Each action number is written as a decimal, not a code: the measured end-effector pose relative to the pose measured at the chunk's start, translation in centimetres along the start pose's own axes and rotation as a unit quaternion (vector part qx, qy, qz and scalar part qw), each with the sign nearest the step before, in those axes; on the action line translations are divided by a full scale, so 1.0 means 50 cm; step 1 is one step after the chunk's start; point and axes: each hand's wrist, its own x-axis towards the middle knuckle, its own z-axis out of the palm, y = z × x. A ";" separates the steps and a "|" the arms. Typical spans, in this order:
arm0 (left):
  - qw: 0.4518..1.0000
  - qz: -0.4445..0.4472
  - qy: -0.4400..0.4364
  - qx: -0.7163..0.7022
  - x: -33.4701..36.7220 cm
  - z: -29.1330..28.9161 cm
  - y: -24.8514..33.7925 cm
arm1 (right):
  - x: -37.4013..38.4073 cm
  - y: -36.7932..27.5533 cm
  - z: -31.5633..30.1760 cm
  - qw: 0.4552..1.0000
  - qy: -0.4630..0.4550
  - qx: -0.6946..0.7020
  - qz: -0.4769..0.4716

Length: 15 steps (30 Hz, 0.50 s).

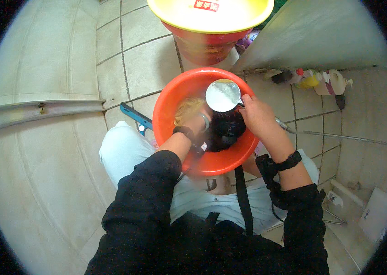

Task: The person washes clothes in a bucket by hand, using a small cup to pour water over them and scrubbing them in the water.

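Note:
An orange plastic basin (170,91) sits between my knees. My right hand (256,114), at the basin's right rim, is closed around the handle of a round silver shower head (223,95). The shower head is above the basin, over a black, glossy hair-like bundle (228,130). Reaching into the basin from the left, my left hand (197,124) is against the left side of that bundle. Its fingers are hidden by the shower head and the bundle. Beside my left hand lies a pale yellow, tangled mass (188,110) along the basin's left wall. I cannot tell what it is.
A red bucket (207,46) with a yellow-rimmed basin (168,16) on top stands beyond. A metal hose (340,136) runs right. Several bottles (312,81) line the right wall. A blue-handled tool (135,114) lies left on the tiled floor (145,57).

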 end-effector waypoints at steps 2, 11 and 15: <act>0.998 -0.058 -0.027 -0.011 0.005 0.016 -0.044 | -0.002 0.005 0.002 1.000 0.006 -0.011 0.005; 0.960 -0.131 0.014 -0.249 0.124 0.174 -0.294 | 0.011 -0.046 -0.009 0.997 0.030 -0.017 -0.065; 0.996 -0.037 -0.056 0.053 0.043 0.038 -0.033 | -0.010 0.060 0.018 1.000 0.017 -0.018 0.016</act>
